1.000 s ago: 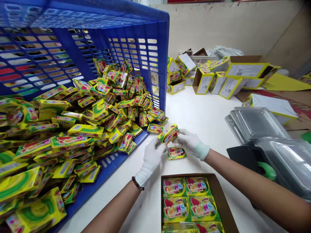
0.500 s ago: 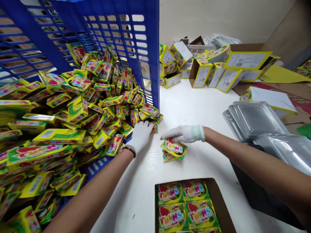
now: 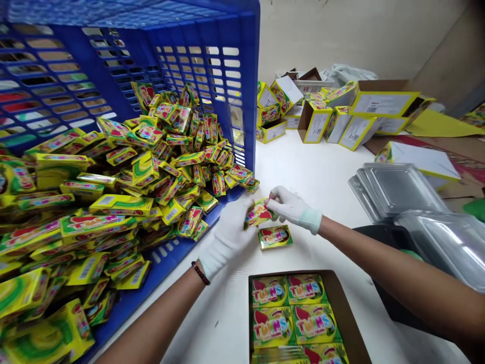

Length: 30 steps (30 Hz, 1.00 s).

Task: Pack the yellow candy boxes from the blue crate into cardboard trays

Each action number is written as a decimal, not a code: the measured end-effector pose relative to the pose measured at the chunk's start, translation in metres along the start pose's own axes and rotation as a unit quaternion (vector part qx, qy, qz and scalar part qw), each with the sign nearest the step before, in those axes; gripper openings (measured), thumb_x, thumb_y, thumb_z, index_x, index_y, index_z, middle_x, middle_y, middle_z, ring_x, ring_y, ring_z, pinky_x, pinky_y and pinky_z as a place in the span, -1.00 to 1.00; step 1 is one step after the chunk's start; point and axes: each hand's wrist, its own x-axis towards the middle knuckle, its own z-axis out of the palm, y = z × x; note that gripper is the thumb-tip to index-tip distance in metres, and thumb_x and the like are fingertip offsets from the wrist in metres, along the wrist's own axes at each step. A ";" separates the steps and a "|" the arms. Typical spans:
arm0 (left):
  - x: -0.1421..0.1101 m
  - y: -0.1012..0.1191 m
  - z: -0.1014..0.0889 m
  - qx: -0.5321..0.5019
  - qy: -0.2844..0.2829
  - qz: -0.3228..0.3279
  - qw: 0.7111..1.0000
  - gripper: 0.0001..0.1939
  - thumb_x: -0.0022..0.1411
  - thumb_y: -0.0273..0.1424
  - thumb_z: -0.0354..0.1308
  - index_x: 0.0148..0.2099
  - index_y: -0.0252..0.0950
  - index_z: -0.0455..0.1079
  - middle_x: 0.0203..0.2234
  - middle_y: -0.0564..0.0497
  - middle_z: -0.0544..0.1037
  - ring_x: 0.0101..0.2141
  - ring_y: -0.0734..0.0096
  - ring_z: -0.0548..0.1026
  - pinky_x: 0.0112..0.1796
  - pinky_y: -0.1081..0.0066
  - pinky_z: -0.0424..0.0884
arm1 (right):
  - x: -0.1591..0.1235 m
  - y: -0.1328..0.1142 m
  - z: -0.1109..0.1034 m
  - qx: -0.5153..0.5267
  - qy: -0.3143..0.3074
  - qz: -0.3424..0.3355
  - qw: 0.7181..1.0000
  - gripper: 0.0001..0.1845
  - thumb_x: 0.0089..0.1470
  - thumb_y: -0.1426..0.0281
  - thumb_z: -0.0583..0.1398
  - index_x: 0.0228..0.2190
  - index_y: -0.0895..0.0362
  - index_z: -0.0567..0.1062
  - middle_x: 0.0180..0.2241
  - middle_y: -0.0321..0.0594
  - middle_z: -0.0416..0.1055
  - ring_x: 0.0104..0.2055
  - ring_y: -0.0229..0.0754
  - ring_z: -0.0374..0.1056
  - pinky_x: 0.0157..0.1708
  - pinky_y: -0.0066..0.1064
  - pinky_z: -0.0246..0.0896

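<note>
White table [image 3: 223, 308] — packet [image 3: 259, 212] between hands [image 3: 232, 231] [image 3: 293, 206]

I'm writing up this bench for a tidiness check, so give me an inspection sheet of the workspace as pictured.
Surface: white table, with a small dark speck left of the open carton.
Job's things: small packs heaped loosely in a blue crate; packs in rows inside the carton, its near end out of frame; a face-up pack between hands and carton.
Clutter: clear plastic trays stacked at the right; printed boxes piled at the back.
Grip: white-gloved left hand and right hand hold one pack between them.
Cables: nothing seen.
Surroundings: pale wall behind.
</note>
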 end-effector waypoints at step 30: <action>-0.032 0.030 -0.025 0.005 0.147 -0.132 0.980 -0.32 0.15 -0.25 0.23 0.26 -0.34 0.16 0.12 -0.28 0.38 0.14 0.02 0.36 0.19 0.05 0.24 | -0.024 0.000 0.039 0.091 -0.061 -0.095 0.989 -0.42 0.19 0.10 0.12 0.15 0.11 0.31 -0.16 -0.14 0.50 -0.26 -0.16 0.43 -0.27 -0.31 0.40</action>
